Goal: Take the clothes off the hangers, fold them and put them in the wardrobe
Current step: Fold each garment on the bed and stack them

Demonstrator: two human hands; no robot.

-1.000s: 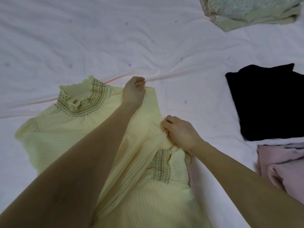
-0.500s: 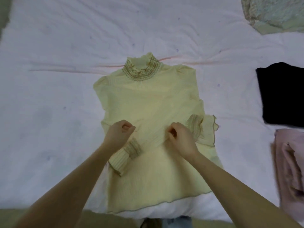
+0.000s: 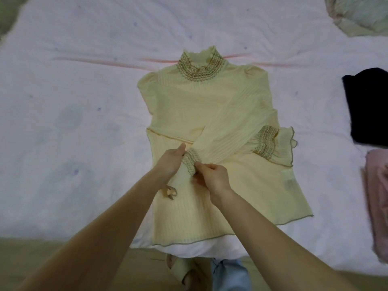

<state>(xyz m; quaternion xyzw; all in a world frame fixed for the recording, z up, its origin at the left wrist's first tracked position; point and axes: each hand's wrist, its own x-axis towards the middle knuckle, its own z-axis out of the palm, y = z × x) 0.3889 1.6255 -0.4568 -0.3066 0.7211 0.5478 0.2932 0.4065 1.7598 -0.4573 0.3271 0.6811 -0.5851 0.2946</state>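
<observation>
A white bedsheet [image 3: 84, 122] covers the bed and fills most of the frame, creased, with a thin pink line running across it in the upper half. At the right edge of the frame lies a folded black garment [image 3: 367, 108], and just below it, touching or nearly so, a folded pink garment [image 3: 378, 206]. In the upper right corner sits a pale green garment [image 3: 357, 15], well apart from the others. Along the bottom of the frame the floor shows past the edge of the bed, with a bit of light blue denim [image 3: 228, 274] at bottom centre.

The yellow blouse [image 3: 199, 106] lies flat in the middle of the frame, its embroidered high collar toward the top. Both sleeves are folded across the front, crossing over each other. One embroidered cuff [image 3: 266, 141] with its frill sticks out past the blouse's right side; the other cuff [image 3: 190, 161] lies at centre, between the two hands.

The left hand [image 3: 170, 162] rests on that central cuff from the left, fingers loosely straight with the thumb pointing up. The right hand [image 3: 214, 177] pinches the same cuff from the right, fingers curled on the fabric. Both forearms reach in from the bottom of the frame and cover part of the lower blouse.
</observation>
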